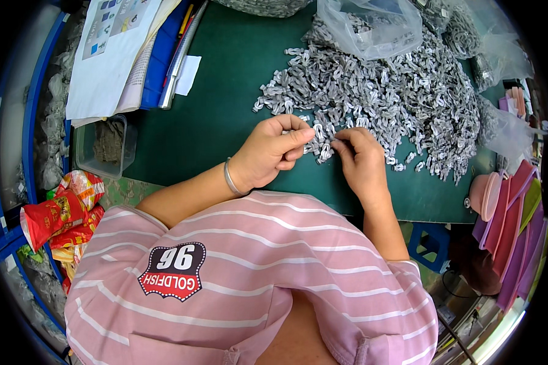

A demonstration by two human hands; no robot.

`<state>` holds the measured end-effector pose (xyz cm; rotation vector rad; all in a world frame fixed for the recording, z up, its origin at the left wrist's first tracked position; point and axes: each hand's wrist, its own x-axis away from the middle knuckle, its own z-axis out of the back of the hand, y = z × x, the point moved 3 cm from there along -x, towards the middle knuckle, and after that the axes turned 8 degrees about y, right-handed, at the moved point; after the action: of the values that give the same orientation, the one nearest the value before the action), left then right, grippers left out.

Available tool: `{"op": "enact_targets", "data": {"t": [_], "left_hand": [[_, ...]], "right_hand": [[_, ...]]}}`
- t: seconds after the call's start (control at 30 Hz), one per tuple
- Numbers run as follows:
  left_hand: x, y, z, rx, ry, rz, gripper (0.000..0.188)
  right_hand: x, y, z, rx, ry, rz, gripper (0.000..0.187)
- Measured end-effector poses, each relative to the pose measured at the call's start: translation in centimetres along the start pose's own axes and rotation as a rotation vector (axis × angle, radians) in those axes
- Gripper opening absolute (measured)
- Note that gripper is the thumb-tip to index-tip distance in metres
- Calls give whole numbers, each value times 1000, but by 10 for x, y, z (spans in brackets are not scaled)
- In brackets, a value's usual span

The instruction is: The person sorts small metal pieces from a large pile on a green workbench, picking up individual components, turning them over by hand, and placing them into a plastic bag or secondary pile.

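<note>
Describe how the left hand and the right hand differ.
The left hand has a metal bangle at its wrist; the right hand's wrist is bare. The left hand reaches in slantwise from the left, its fingers toward the right; the right hand reaches more steeply away from the body, its fingertips turned leftward. Both have thumb and index finger brought close together, near the front edge of the pile of grey pieces.

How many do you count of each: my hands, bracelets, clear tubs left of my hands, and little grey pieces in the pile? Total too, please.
Left hand and right hand: 2
Silver bracelet: 1
Clear tub: 1
Grey pieces: too many, overlapping, to count
Total, without the pieces: 4
</note>
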<state>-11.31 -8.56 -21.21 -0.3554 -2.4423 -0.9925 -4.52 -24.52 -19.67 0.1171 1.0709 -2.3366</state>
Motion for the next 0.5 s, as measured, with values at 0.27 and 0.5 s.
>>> {"op": "enact_targets", "data": {"t": [0.27, 0.5], "left_hand": [[3, 2, -7, -521, 22, -410, 20], [8, 7, -11, -692, -69, -628, 14]], "right_hand": [[9, 2, -3, -887, -130, -412, 8], [14, 2, -8, -937, -110, -232, 18]]}}
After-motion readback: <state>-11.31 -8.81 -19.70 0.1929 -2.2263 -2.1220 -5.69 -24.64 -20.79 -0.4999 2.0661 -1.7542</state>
